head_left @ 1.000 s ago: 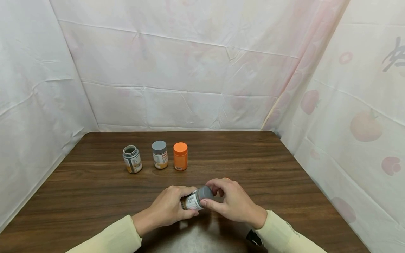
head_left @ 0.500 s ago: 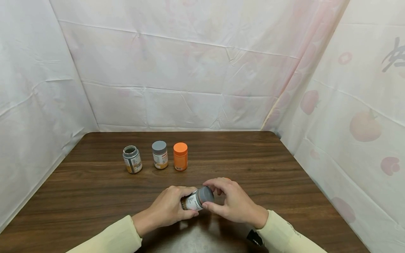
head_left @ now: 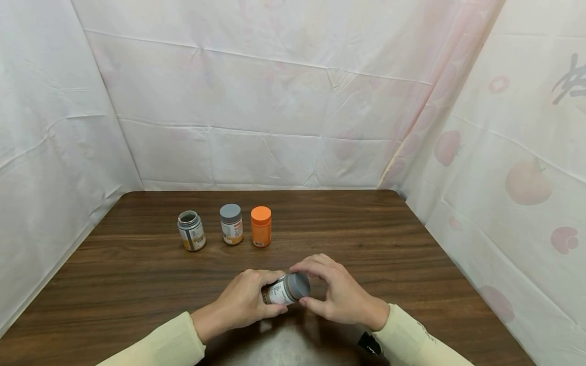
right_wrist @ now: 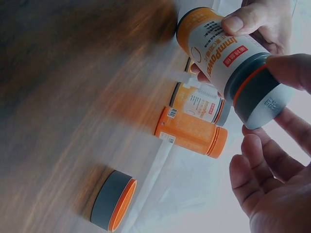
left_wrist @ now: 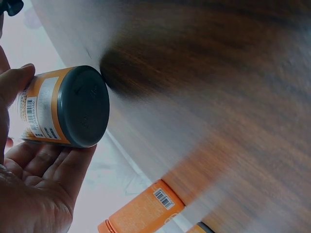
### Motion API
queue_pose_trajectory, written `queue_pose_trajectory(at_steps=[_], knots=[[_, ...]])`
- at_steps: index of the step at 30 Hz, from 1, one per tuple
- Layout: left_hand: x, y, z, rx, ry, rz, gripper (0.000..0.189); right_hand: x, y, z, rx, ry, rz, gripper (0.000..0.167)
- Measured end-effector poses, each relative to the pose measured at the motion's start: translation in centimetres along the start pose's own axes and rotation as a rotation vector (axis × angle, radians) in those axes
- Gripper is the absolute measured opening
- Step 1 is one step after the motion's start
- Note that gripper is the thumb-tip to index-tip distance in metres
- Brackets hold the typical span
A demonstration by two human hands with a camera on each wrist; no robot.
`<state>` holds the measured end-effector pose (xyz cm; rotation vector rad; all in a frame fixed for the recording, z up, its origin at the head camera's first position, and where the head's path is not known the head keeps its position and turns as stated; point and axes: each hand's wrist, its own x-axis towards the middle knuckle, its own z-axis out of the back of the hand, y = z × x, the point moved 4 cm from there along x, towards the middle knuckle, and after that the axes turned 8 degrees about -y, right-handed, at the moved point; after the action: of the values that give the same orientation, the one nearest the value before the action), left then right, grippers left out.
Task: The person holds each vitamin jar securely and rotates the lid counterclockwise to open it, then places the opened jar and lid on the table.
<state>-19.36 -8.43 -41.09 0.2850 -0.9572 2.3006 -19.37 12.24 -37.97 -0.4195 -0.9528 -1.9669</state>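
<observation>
My left hand (head_left: 244, 300) grips a supplement bottle (head_left: 276, 293) round its white-and-orange label, holding it tilted with the grey cap (head_left: 299, 285) toward the right. On that cap, the thumb and fingers of my right hand (head_left: 341, 294) lie on opposite sides. From the right wrist view, the thumb touches the cap's upper edge and a finger its lower one, with the other fingers spread below. An orange ring shows at the cap's lower edge there. The left wrist view shows the bottle's dark base (left_wrist: 83, 107) off the table, the left fingers beneath it.
Toward the back left of the wooden table (head_left: 366, 223) stand an uncapped bottle (head_left: 192, 235), a grey-capped bottle (head_left: 231, 227) and an orange bottle (head_left: 261, 230). A loose grey cap with orange lining (right_wrist: 112, 201) lies on the table. A black item (head_left: 369, 344) is by the right sleeve.
My right thumb and fingers have shifted round the cap, leaving more of its top showing. The orange bit behind the right hand is now hidden in the head view. The left hand stays put.
</observation>
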Motion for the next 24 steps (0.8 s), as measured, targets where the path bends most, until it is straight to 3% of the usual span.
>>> queue_pose_trajectory(at_steps=[16,24], knots=[[-0.03,-0.07,0.0,0.011,0.0,0.011,0.044,0.04,0.36,-0.05,-0.013,-0.006,0.017,0.066],[-0.02,-0.02,-0.02,0.014,-0.007,0.007,0.043,-0.09,-0.17,-0.02,-0.038,-0.06,-0.125,0.052]])
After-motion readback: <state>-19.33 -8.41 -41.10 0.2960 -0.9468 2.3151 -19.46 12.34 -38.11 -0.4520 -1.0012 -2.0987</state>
